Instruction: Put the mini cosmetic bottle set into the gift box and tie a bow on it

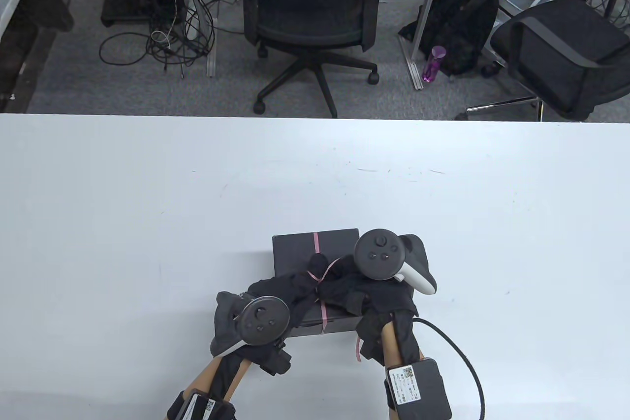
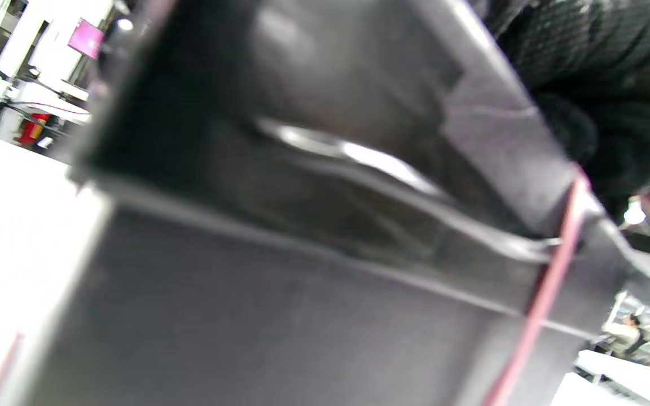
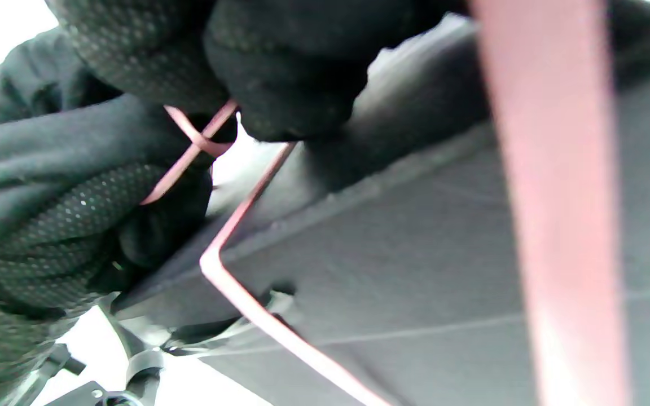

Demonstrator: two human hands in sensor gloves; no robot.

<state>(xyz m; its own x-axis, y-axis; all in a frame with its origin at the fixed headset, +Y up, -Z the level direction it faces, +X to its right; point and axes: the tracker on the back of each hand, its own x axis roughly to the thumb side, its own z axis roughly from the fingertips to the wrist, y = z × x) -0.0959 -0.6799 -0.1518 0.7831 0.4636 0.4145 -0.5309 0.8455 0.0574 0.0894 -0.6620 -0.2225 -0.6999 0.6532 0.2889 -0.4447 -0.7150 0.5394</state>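
A closed black gift box [image 1: 295, 247] lies near the table's front edge. A thin pink ribbon [image 1: 316, 242] runs over its lid and down its near side. Both gloved hands meet on top of the lid. My left hand [image 1: 300, 287] pinches the ribbon where the strands cross. My right hand [image 1: 344, 292] pinches the ribbon too, and a loop [image 1: 329, 267] rises between the two hands. In the right wrist view the fingers [image 3: 280, 73] hold crossed ribbon strands [image 3: 198, 144] above the box [image 3: 443, 254]. A loose ribbon end [image 1: 356, 348] hangs by the right wrist. The bottle set is hidden.
The white table [image 1: 147, 203] spreads wide around the box. A cable [image 1: 462, 356] curls from the right wrist unit over the table. Office chairs [image 1: 315, 11], a backpack [image 1: 462, 21] and a purple bottle [image 1: 433, 63] stand on the floor beyond the far edge.
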